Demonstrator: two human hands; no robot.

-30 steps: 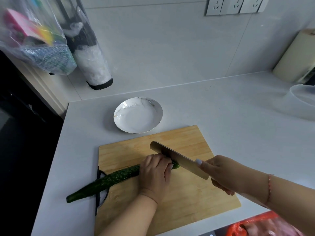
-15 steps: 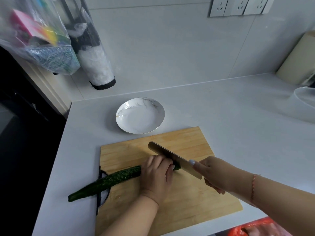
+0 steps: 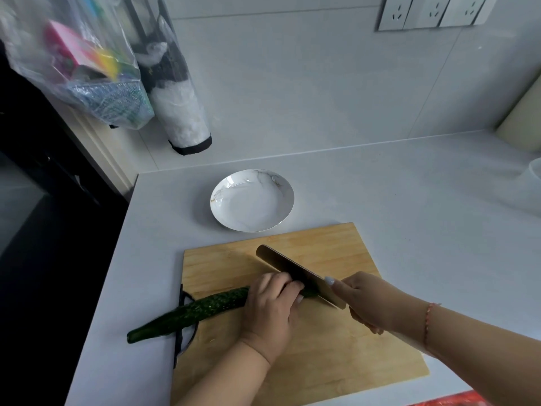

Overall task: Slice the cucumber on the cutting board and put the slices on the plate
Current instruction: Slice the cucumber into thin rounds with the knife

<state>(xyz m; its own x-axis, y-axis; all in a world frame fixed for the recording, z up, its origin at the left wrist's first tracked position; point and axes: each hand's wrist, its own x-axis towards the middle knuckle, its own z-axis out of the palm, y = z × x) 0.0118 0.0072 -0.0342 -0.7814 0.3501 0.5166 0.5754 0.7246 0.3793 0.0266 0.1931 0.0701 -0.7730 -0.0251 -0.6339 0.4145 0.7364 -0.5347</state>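
Long dark-green bumpy cucumber lies across rectangular bamboo cutting board, stem end overhanging board's left edge. L hand curled over it, holding. R hand grips broad steel knife, blade at cucumber's right end. White marbled plate behind board, w/o slices.

Bare forearms, a thin red bracelet (right wrist), pale-painted nails.

counter: my white worktop, meets wall behind
wall: pale tiles above counter
sockets: row high on wall
bags: clear plastic bags hanging left of sockets
light: dim, even
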